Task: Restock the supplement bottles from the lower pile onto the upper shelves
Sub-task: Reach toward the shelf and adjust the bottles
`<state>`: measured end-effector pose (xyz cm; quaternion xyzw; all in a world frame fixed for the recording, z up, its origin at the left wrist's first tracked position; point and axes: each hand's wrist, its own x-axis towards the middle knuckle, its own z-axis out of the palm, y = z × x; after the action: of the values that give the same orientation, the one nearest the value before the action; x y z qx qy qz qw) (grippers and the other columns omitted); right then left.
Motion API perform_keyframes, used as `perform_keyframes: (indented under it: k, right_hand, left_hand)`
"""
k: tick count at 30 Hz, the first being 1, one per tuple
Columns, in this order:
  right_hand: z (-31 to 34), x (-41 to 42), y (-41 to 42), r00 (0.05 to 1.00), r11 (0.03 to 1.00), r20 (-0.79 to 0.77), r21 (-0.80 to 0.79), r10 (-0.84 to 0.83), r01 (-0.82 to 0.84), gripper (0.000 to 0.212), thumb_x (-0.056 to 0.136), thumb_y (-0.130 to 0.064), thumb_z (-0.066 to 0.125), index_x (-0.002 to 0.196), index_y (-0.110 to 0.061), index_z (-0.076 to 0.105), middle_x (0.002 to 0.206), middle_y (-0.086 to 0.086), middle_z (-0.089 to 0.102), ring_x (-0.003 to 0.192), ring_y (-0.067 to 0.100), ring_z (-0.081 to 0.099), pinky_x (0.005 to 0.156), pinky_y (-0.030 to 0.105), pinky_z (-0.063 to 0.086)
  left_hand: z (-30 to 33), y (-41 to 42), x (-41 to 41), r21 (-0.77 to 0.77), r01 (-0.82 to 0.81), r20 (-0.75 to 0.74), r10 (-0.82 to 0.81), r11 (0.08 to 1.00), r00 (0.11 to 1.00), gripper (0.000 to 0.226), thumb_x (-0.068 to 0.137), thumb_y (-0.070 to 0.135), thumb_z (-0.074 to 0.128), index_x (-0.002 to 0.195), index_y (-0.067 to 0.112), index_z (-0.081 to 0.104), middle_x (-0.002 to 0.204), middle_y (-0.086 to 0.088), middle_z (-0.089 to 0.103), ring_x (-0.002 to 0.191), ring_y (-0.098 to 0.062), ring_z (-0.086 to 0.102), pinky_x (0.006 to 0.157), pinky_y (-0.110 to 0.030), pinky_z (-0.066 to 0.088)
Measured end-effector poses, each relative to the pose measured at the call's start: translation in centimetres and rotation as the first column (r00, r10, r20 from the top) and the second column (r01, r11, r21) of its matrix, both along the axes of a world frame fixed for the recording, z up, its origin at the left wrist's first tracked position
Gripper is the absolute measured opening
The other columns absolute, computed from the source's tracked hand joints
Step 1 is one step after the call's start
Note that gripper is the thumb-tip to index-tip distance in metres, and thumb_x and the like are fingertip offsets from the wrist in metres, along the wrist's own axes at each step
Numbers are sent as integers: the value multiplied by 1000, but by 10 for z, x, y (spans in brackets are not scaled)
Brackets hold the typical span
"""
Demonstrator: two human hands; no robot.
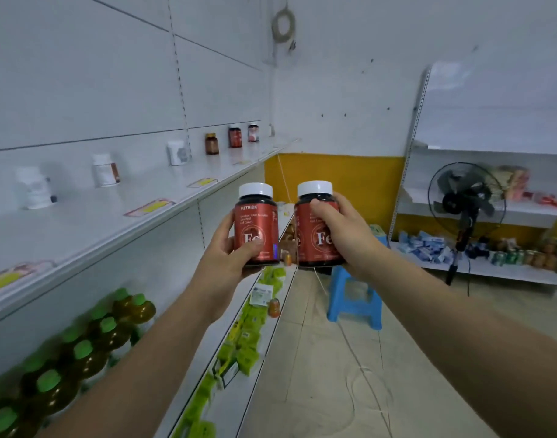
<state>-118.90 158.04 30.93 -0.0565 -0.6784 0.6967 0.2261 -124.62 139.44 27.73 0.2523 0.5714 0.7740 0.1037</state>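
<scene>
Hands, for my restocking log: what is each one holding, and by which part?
Left hand grips one red Fe bottle around its lower body; right hand grips another around its upper body.

white walls [349, 74] | yellow lower band [334, 181] | tiled floor [318, 374] | blue stool [354, 298] | standing fan [465, 203]

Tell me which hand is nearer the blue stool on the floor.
Right. The right hand, holding a red bottle, is just above the blue stool; the left hand is farther left, beside the shelf.
</scene>
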Motion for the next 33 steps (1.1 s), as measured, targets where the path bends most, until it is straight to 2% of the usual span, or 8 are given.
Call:
perform_keyframes:
  k: [5,8,14,19,21,24,29,33]
  right_hand:
    - [8,-82,71,999,998,-10,-33,-49,49,27,85,-39,65,109,-32,54,98,4,70,82,23,71,71,42,58]
    - [4,-131,117,1000,998,2,-52,-19,19,34,86,-36,64,116,-27,51,102,7,68,84,24,71,73,41,58]
    - [7,-242,221,997,990,-4,-113,80,-80,30,87,-29,63,114,-22,52,98,10,67,81,26,69,74,43,57]
    - [26,-341,297,990,989,-21,-33,141,-142,24,84,-33,68,104,-29,56,87,2,71,70,18,71,56,30,55]
    - [36,-382,318,984,984,-23,-11,175,-175,25,82,-35,69,103,-30,57,84,0,72,71,17,72,56,29,55]
    - [45,-446,340,976,976,-28,-11,217,-218,37,80,-37,71,113,-28,56,95,3,71,78,19,72,61,34,57]
    - [48,-552,362,954,956,-68,31,292,-290,38,75,-40,72,108,-32,56,101,5,70,86,23,71,73,42,59]
    - [50,-628,370,940,942,-72,58,334,-330,28,79,-38,71,102,-32,54,99,5,69,80,21,72,63,35,58]
  left_hand:
    - [10,71,-79,-5,43,9,-43,999,999,65,67,24,69,122,45,43,113,-3,65,93,-18,69,66,-26,56]
    - [6,115,-131,-11,24,9,-24,1000,1000,63,77,8,67,123,44,42,110,-4,65,92,-20,69,67,-28,56]
    - [9,215,-239,-21,-114,22,114,993,993,63,82,-6,59,116,46,45,108,-6,64,90,-25,69,81,-48,55]
    - [29,289,-325,-41,-191,45,193,981,980,70,79,-8,58,128,37,39,111,-8,60,89,-25,68,68,-38,57]
    - [38,308,-357,-70,-226,53,229,972,972,69,79,-8,58,131,33,38,110,-7,60,91,-26,67,67,-35,57]
    - [49,331,-405,-102,-289,35,294,952,955,64,78,-6,59,129,26,40,110,-6,60,93,-24,65,62,-30,55]
    - [52,358,-488,-138,-395,-14,397,908,918,62,77,4,66,130,24,42,112,-4,61,96,-22,64,77,-37,53]
    - [60,372,-548,-113,-468,-80,461,877,884,66,75,4,69,131,24,40,109,-3,62,93,-20,65,70,-30,51]
